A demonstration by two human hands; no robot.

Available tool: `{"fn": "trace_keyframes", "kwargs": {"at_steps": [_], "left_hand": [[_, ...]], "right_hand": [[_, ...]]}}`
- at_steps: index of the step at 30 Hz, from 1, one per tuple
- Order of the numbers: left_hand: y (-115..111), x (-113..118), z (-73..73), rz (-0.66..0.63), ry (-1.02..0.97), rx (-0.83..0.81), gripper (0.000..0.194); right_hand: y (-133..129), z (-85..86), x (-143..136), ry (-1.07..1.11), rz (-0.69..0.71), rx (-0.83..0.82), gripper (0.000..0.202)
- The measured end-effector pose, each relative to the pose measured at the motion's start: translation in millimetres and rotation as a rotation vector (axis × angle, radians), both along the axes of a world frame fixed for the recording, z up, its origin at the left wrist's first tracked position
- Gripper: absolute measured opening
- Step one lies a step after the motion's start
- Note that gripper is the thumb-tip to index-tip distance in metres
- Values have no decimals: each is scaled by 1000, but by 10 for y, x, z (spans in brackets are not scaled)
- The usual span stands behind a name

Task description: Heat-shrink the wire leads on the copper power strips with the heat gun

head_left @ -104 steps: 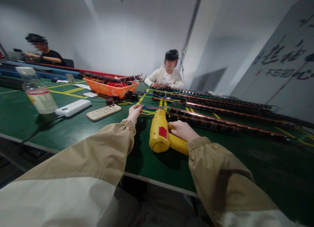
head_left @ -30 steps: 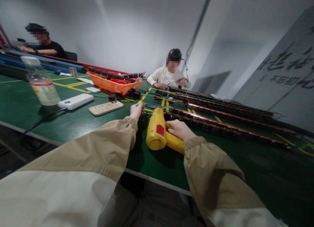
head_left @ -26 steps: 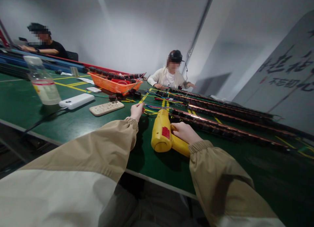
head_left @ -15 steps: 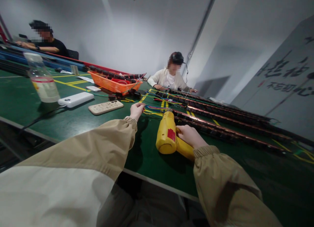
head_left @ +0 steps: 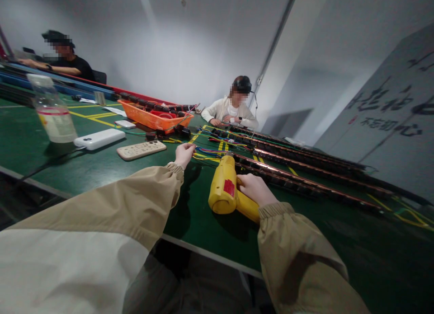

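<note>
My right hand [head_left: 257, 187] is wrapped round the handle of a yellow heat gun [head_left: 223, 187] with a red label. The gun's nozzle points away from me, close to several coloured wires [head_left: 212, 151]. These wires run from the end of a long copper-and-black strip [head_left: 298, 180] on the green table [head_left: 200, 219]. My left hand [head_left: 185, 155] pinches the wires' left ends, with the fingers closed. The fingertips partly hide the wire ends.
On the left stand a bottle [head_left: 56, 115], a white power bank [head_left: 100, 138] and a phone [head_left: 141, 150]. An orange basket [head_left: 154, 119] of parts lies behind. More strips [head_left: 305, 158] stretch right. Two people [head_left: 233, 108] sit across the table.
The view has shifted slightly, so both hands and the heat gun appear a little further left. The person opposite has drawn an outstretched hand in towards the body.
</note>
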State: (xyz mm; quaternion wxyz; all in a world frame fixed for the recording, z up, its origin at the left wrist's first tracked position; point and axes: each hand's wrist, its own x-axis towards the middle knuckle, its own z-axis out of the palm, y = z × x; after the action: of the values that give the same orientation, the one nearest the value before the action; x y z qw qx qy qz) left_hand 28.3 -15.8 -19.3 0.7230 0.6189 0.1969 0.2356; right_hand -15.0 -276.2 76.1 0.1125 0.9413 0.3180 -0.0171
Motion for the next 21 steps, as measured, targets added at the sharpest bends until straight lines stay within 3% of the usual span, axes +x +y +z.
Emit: {"fn": "trace_keyframes", "kwargs": {"at_steps": [21], "left_hand": [[-23, -21, 24, -19, 31, -61, 24]], "right_hand": [[636, -114, 3, 48, 102, 10, 26]]}}
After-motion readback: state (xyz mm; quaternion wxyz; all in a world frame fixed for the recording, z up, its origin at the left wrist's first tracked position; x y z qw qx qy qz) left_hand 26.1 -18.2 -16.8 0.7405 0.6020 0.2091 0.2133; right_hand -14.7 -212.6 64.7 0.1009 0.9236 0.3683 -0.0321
